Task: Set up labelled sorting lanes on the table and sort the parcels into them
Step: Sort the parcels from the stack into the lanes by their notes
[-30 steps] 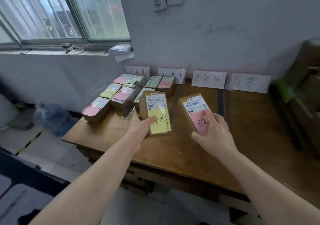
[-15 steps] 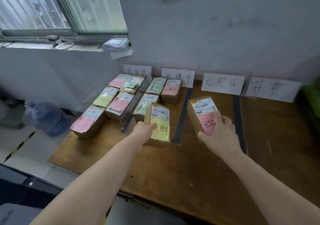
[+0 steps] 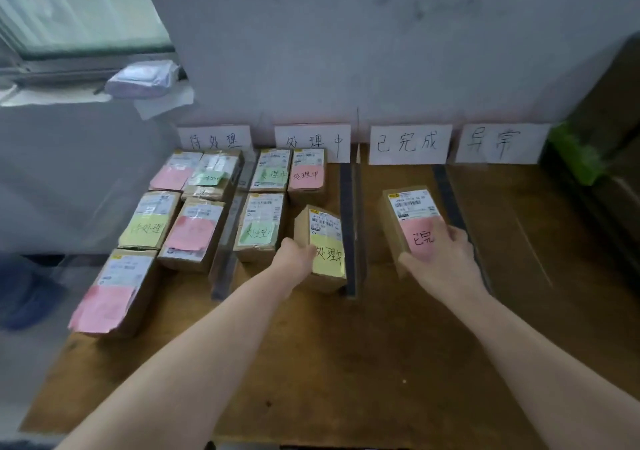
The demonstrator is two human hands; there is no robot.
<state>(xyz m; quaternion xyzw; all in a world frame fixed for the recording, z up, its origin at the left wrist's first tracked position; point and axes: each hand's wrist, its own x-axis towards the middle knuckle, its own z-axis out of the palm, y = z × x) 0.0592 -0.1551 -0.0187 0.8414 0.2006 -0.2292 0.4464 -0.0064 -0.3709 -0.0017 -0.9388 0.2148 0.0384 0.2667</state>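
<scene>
Landmark: the black divider strip (image 3: 347, 228) on the table (image 3: 346, 363).
Left hand (image 3: 297, 255): closed around the yellow-note parcel (image 3: 323, 247), left of the strip.
Right hand (image 3: 441, 259): gripped the pink-note parcel (image 3: 410, 222), right of it.
Change: both parcels had come down from mid-air into their lanes.
Meaning: probably two more sorted; release remained.

— Any sleeves? 
— None in view: both forearms bare from the frame's edge at 6 o'clock up to the wrists.
— Rings, watch, gloves? 
— Nothing on the left hand (image 3: 294, 254) or the right hand (image 3: 441, 259); fingers bare, nails short.
</scene>
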